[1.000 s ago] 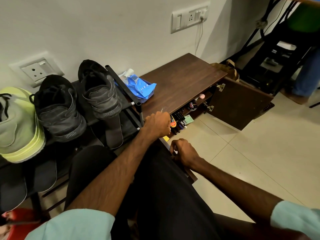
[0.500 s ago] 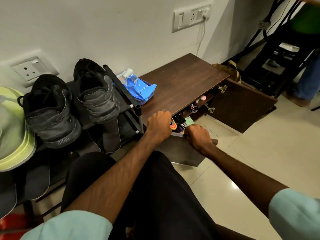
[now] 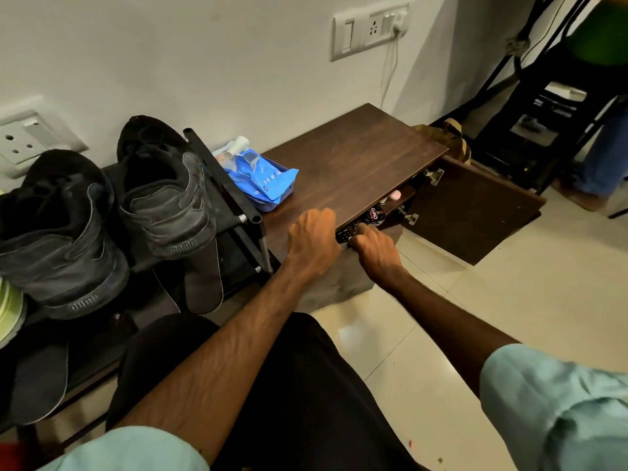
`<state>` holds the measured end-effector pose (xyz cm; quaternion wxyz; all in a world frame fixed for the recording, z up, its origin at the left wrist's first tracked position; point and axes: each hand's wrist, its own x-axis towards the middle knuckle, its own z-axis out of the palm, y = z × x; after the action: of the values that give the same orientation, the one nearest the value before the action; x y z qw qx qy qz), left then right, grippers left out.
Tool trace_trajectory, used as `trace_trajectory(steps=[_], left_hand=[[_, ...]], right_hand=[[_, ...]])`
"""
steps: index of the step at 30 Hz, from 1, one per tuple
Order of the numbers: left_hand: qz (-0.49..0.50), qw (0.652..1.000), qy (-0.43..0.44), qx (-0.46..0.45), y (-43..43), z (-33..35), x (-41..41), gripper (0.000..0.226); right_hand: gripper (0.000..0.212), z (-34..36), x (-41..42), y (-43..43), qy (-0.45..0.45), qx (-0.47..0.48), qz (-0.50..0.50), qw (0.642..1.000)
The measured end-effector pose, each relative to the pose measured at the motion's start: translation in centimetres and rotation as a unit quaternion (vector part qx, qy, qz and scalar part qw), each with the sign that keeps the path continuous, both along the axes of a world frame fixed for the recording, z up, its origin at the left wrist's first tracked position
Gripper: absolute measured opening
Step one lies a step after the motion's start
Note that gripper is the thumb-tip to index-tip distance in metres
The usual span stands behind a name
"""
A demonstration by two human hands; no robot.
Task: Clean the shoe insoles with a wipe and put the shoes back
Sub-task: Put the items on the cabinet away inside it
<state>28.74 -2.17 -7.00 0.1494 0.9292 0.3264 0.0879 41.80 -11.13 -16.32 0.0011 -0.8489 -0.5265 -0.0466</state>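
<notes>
Beside the wall, two black shoes (image 3: 163, 198) sit on a shoe rack (image 3: 221, 176), with a blue wipe packet (image 3: 261, 178) just beside it on a low brown table (image 3: 356, 154). The left hand (image 3: 314, 237) is curled at the table's front edge; whether it grips anything cannot be told. The right hand (image 3: 373, 249) grips the near cupboard door (image 3: 339, 280).
</notes>
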Motion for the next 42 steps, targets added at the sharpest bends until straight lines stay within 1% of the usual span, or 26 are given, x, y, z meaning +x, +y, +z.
trace_trajectory(steps=[4,8,12,16,21,25,27,30,35,38,42], left_hand=[[0.005,1.000,-0.002,-0.001,0.2,0.0,-0.2,0.015],[0.011,1.000,-0.007,-0.004,0.2,0.1,-0.5,0.014],[0.011,1.000,-0.003,-0.008,0.0,0.2,-0.5,0.018],[0.012,1.000,-0.006,-0.010,0.0,0.4,-0.3,0.019],[0.014,1.000,-0.024,-0.010,-0.2,0.4,0.0,0.018],[0.011,0.999,-0.029,-0.017,-0.2,0.2,0.2,0.017],[0.006,0.999,-0.028,-0.016,-0.3,0.3,0.4,0.017],[0.009,0.999,-0.032,-0.020,-0.2,0.2,0.7,0.017],[0.001,0.999,-0.030,-0.016,-0.1,-0.2,1.4,0.017],[-0.009,1.000,-0.024,-0.012,-0.1,-0.6,2.2,0.015],[-0.046,0.999,0.000,-0.016,-0.4,-1.0,3.6,0.013]], right_hand=[[0.029,-0.6,-0.3,0.3,-0.004,-0.008,-0.005,1.000],[0.022,-0.8,0.0,0.7,-0.008,-0.018,-0.012,1.000],[0.021,-0.9,0.4,1.6,-0.008,-0.014,-0.006,1.000],[0.026,-0.8,0.9,2.4,-0.008,-0.002,0.000,1.000],[0.036,-1.1,1.3,3.1,-0.013,-0.002,0.006,1.000],[0.035,-1.0,1.9,3.6,-0.014,-0.007,0.010,1.000],[0.035,-1.0,2.3,3.8,-0.011,-0.002,0.008,1.000],[0.029,-0.9,2.9,4.2,-0.001,0.030,-0.006,1.000],[0.034,-1.1,3.5,4.4,0.001,0.060,-0.019,0.998],[0.032,-1.2,3.4,4.1,0.032,0.079,-0.028,0.996],[0.029,-1.5,4.8,1.7,0.107,0.126,-0.077,0.983]])
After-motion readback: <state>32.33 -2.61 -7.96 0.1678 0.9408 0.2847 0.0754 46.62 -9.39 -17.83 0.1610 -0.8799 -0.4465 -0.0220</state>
